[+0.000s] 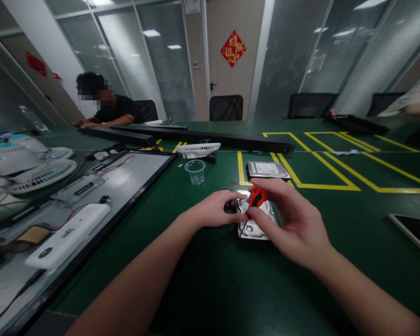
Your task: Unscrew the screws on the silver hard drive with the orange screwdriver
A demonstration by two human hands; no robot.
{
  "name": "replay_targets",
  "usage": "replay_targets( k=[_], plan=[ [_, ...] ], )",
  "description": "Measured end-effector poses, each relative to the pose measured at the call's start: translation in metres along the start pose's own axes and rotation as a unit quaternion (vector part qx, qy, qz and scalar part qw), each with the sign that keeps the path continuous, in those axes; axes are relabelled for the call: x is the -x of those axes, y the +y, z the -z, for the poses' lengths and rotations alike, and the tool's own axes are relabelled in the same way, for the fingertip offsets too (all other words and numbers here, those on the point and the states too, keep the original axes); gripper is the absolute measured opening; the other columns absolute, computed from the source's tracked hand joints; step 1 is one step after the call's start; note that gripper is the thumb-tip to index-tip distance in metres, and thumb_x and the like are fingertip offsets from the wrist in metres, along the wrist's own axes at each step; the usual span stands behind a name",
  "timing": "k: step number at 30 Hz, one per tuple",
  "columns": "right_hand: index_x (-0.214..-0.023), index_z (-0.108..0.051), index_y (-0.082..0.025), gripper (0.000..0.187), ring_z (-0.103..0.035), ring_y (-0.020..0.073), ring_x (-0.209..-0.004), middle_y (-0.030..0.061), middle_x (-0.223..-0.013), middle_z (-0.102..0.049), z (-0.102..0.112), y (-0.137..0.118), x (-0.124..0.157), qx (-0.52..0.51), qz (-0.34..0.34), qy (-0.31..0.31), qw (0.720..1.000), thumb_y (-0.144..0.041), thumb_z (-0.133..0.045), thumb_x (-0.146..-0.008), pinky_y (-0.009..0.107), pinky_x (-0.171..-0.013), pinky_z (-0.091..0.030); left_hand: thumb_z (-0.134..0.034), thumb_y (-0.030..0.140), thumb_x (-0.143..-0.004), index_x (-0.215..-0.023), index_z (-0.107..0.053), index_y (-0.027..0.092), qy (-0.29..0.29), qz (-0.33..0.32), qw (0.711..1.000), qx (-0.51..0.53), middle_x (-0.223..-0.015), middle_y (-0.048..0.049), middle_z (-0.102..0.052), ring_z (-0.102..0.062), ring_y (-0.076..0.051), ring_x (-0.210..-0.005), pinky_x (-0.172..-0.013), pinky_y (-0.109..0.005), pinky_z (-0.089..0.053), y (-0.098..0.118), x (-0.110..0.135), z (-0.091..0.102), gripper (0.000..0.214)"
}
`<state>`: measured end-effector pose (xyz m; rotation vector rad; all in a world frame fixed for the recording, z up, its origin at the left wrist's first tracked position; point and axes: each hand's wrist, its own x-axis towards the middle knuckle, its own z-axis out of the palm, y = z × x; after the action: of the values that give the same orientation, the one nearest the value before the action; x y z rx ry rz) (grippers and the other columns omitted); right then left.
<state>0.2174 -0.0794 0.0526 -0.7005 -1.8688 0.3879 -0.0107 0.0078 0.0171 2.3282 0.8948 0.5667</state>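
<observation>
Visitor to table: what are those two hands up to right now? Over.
Right hand gripping orange-and-black screwdriver. Left hand at its lower end, grip unclear. Hard drive beneath, partly covered by hands. Clear cup stands apart, beyond left hand.

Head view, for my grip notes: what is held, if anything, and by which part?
The right hand holds the orange screwdriver by its handle; whether the left hand, close by, grips it too cannot be told.

The light is dim, with pale reflections [151, 33] on the glass panels [290, 56] and stretched edges.
</observation>
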Motion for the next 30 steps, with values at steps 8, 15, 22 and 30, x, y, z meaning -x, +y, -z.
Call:
replay_targets(
  k=[8, 15, 22, 30],
  plan=[
    [-0.152, -0.064, -0.039, 0.054, -0.077, 0.0248, -0.116, 0.0047, -0.131, -0.076, -0.0032, 0.0, -0.0027, -0.024, -0.042, 0.034, 0.998, -0.019, -0.079, -0.103, 0.041, -0.099, -0.064, -0.087, 0.057, -0.094, -0.139, -0.076, 0.021, 0.0, 0.008, 1.0, -0.007, -0.133, -0.0131, -0.078, -0.074, -0.032, -0.113, -0.101, -0.045, -0.058, 0.0002, -0.0004, -0.0001, 0.058],
    [-0.144, -0.069, -0.037, 0.042, -0.076, 0.022, -0.11, 0.0045, -0.128, -0.076, -0.0006, -0.0023, -0.0052, -0.09, -0.069, 0.024, 0.993, -0.02, -0.074, -0.106, 0.037, -0.094, -0.066, -0.088, 0.055, -0.094, -0.142, -0.076, 0.021, 0.0, 0.002, 1.0, -0.01, -0.128, -0.0127, -0.08, -0.074, -0.031, -0.108, -0.098, -0.044, -0.059, -0.0003, -0.0006, -0.0002, 0.06],
    [-0.136, -0.075, -0.037, 0.045, -0.077, 0.0177, -0.106, 0.0014, -0.123, -0.076, -0.0006, -0.0029, -0.0096, -0.123, -0.087, 0.038, 0.988, -0.017, -0.086, -0.097, 0.032, -0.097, -0.067, -0.086, 0.057, -0.095, -0.144, -0.075, 0.022, -0.005, 0.01, 1.0, -0.003, -0.139, -0.0134, -0.078, -0.074, -0.034, -0.122, -0.106, -0.047, -0.059, 0.0001, 0.0, 0.0001, 0.061],
    [-0.139, -0.076, -0.037, 0.038, -0.078, 0.0198, -0.109, 0.0029, -0.123, -0.08, 0.0055, -0.0008, -0.0086, -0.189, -0.109, 0.007, 0.976, -0.022, -0.078, -0.104, 0.034, -0.098, -0.067, -0.088, 0.058, -0.093, -0.141, -0.077, 0.023, 0.006, 0.002, 1.0, 0.004, -0.126, -0.0111, -0.079, -0.074, -0.029, -0.104, -0.093, -0.042, -0.059, -0.0035, 0.0003, -0.0015, 0.061]
  ],
)
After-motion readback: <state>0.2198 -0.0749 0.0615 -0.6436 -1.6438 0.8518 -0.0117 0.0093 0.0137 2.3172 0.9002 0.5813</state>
